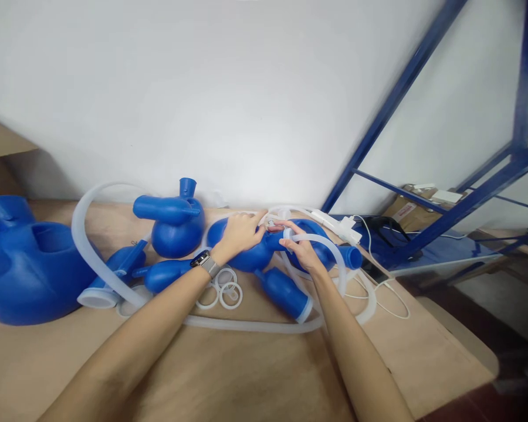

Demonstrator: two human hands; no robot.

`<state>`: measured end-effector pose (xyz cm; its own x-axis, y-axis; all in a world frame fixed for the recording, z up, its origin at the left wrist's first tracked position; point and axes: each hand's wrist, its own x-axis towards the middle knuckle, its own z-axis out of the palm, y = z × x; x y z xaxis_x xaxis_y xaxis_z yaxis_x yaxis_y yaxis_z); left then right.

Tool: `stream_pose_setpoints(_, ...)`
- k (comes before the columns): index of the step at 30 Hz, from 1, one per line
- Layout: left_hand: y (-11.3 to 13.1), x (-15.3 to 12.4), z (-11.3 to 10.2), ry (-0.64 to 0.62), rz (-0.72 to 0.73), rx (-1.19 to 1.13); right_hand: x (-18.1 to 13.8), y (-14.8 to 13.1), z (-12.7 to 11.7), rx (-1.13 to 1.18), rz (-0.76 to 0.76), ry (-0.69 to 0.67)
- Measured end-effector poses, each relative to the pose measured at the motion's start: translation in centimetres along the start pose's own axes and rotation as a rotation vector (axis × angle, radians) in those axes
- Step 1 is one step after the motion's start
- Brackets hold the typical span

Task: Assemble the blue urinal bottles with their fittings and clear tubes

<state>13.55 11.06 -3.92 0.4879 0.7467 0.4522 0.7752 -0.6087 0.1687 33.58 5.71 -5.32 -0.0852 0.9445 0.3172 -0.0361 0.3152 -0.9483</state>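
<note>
A round blue plastic bottle (pixel 251 261) lies at the middle of the table, its neck pointing right. Over its top rests my left hand (pixel 241 231), fingers bent around it toward the neck. My right hand (pixel 304 252) closes on a white hose cap (pixel 287 234) at the bottle's mouth. From this cap a translucent hose (pixel 332 246) curves away to the right and down. Whether the cap is seated on the neck is hard to tell. Just below the hands lies a blue tapered piece with a pale rim (pixel 287 295).
More blue bottles stand at the left (pixel 30 269) and back (pixel 178 231). White rings (pixel 231 296) and a long hose (pixel 255 324) lie in front. A white device (pixel 338 225) with a cable is behind right. A blue metal frame (pixel 393 97) rises at right.
</note>
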Motion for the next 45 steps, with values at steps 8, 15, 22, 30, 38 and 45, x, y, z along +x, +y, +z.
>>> stream_pose_setpoints(8,-1.3,-0.5,0.5,0.035,0.187,-0.134,0.6,0.9,0.0,0.074,-0.005,0.014)
stream_pose_setpoints(15,-1.7,-0.6,0.4,0.045,0.232,-0.206,0.5,1.3,0.1,0.118,0.003,0.022)
stream_pose_setpoints(22,-1.9,-0.9,0.4,0.043,0.254,-0.207,0.6,1.2,0.0,0.113,0.01,0.044)
stream_pose_setpoints(30,-1.3,-1.7,0.6,0.059,0.383,-0.112,0.7,1.4,0.1,0.081,-0.037,0.042)
stream_pose_setpoints(38,-1.4,-1.8,0.7,0.075,0.434,-0.037,0.8,1.6,-0.1,0.033,-0.07,0.007)
stream_pose_setpoints(45,-1.5,-1.7,0.8,0.092,0.443,-0.003,1.2,1.5,-0.6,-0.027,-0.08,-0.048)
